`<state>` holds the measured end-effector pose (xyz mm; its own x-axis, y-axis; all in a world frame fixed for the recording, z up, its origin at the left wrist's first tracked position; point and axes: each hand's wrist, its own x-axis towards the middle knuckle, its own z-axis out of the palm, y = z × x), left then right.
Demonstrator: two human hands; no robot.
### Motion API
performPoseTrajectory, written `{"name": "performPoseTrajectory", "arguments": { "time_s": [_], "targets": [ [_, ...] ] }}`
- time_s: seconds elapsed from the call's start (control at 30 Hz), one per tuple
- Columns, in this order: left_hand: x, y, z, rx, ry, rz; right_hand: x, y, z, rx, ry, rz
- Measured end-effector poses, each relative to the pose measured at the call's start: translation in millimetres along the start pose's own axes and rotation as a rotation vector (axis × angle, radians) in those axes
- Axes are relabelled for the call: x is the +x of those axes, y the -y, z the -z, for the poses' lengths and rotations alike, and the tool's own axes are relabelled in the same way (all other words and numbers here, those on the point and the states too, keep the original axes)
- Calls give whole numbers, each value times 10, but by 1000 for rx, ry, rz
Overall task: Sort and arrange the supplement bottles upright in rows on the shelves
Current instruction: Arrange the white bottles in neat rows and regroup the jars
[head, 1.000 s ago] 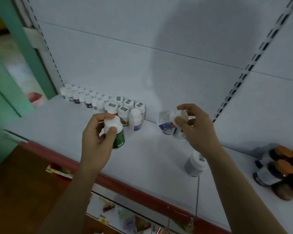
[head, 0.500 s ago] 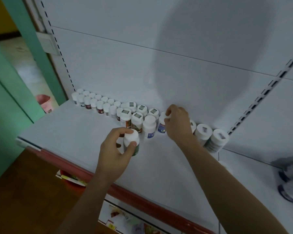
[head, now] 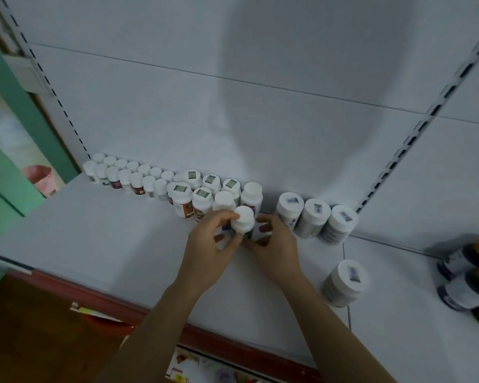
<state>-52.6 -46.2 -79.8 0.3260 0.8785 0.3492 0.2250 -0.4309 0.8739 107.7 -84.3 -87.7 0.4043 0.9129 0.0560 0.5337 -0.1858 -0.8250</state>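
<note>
1. The left hand (head: 205, 244) has its thumb and fingers curled round a green-labelled bottle (head: 242, 221). The right hand (head: 274, 244) curls its fingers against the same bottle from the other side, so it is clamped between both hands.
2. The bottle is upright with its white cap on top. Its base is hidden by the fingers, so I cannot tell whether it touches the shelf.
3. It is just in front of two plain-capped bottles (head: 224, 200) at the right end of a double row.
4. Further left in that row come sticker-capped bottles (head: 202, 195), then small white-capped bottles (head: 122, 172). These run along the back panel (head: 177, 120) to its left corner.
5. Right of the hands there is a narrow open gap at the back. Beyond it, three larger bottles (head: 315, 215) stand side by side, close together.
6. A lone large bottle (head: 346, 283) stands apart nearer the front, beside the seam (head: 343, 251) between two shelf boards.
7. At the far right edge, dark orange-capped bottles (head: 466, 293) lie on their sides.
8. The white shelf (head: 94, 230) has wide bare room in front of the rows, reaching to its red front edge (head: 94, 290).
9. A slotted upright (head: 415, 136) rises along the back panel on the right.
10. To the left are a green wall (head: 11, 92) and a pink bin (head: 40, 178), with brown floor (head: 25, 341) below.
</note>
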Motion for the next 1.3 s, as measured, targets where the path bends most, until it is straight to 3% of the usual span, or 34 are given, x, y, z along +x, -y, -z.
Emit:
{"name": "performPoseTrajectory", "arguments": {
  "time_s": [0.1,0.47,0.57,0.67,0.73,0.87,1.2,1.3],
  "targets": [
    [-46,138,133,93,-80,50,65,5,-68,32,-27,9],
    [-35,330,189,198,30,61,148,36,-222,98,-161,-25],
    [23,334,290,186,-256,84,112,37,-278,70,-172,-14],
    [209,373,457,115,-492,272,127,61,-324,77,-181,6],
    [324,415,512,93,-451,371,140,68,-333,76,-194,13],
    [336,497,489,106,-350,343,126,63,-350,62,-218,18],
    [277,540,497,105,-370,361,100,112,-307,36,-158,-6],
    [263,425,531,162,-437,284,23,207,-66,-127,-64,30]
  ]
}}
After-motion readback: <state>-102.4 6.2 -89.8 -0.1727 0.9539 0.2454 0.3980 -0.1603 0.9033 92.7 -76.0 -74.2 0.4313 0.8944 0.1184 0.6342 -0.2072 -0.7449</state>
